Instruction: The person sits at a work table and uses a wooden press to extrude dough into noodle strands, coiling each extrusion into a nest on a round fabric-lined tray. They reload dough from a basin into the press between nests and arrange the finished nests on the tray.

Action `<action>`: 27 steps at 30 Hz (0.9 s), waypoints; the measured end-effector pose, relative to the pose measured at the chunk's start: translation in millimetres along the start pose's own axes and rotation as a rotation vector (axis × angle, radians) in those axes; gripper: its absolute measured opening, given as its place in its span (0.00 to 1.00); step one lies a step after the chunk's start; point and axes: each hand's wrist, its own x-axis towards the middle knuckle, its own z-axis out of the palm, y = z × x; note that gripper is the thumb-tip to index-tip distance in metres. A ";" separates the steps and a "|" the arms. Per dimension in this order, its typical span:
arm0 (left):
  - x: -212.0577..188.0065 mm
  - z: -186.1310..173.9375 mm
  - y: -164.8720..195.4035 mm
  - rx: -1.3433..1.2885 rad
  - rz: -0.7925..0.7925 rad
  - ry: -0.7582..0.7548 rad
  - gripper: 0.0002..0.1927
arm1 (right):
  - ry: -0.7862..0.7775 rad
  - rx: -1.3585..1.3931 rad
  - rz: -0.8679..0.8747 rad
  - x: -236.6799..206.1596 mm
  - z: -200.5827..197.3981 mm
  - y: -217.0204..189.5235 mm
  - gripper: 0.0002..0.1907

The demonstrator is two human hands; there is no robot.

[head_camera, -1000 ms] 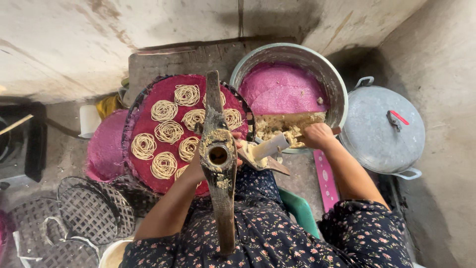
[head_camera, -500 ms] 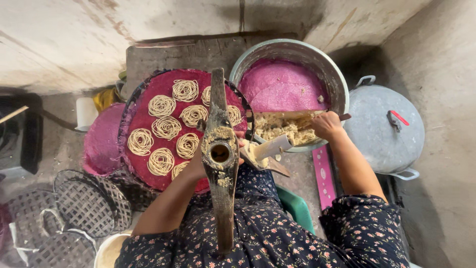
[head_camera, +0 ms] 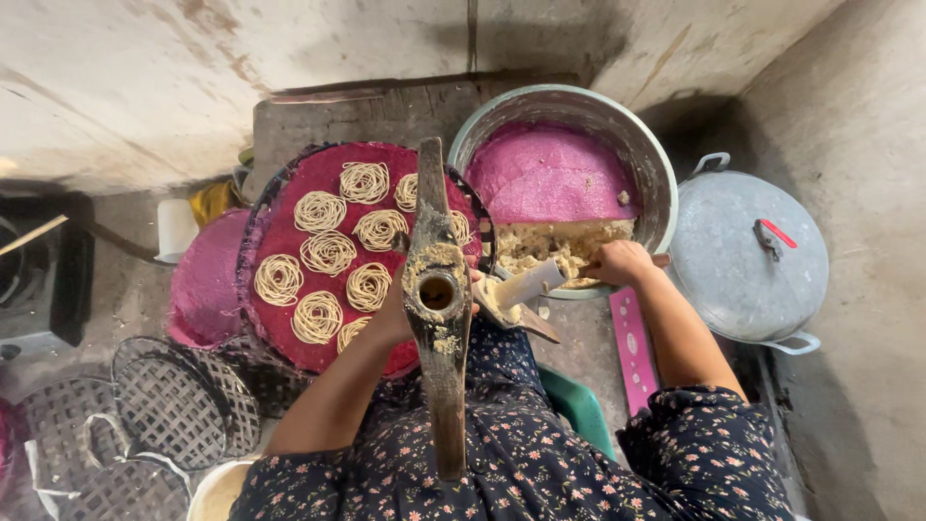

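Right hand (head_camera: 619,262) clenched in the dough (head_camera: 559,243) inside the basin (head_camera: 656,183). Left hand (head_camera: 395,314) under the wooden press (head_camera: 436,289); grip cannot be told. Noodle coils (head_camera: 328,253) on tray (head_camera: 289,328).

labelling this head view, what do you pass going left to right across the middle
woven trays → pink cloth → red tray of noodle coils → wooden press → big metal bowl of dough → right hand at its near rim → lidded grey pot

A flat pink rectangular packet (head_camera: 632,349) with pale markings lies lower right of centre, beside the forearm.
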 end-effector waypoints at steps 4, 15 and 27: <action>-1.6 -1.9 3.5 -0.012 -0.094 0.018 0.29 | -0.009 -0.017 -0.030 -10.2 -16.8 9.0 0.24; 0.0 -6.5 -25.1 0.226 0.115 0.080 0.30 | -0.099 0.399 0.141 -113.0 -150.9 28.2 0.24; 78.0 41.3 -61.2 0.653 0.036 -0.043 0.21 | -0.052 0.234 -0.172 -180.4 -283.8 -55.9 0.19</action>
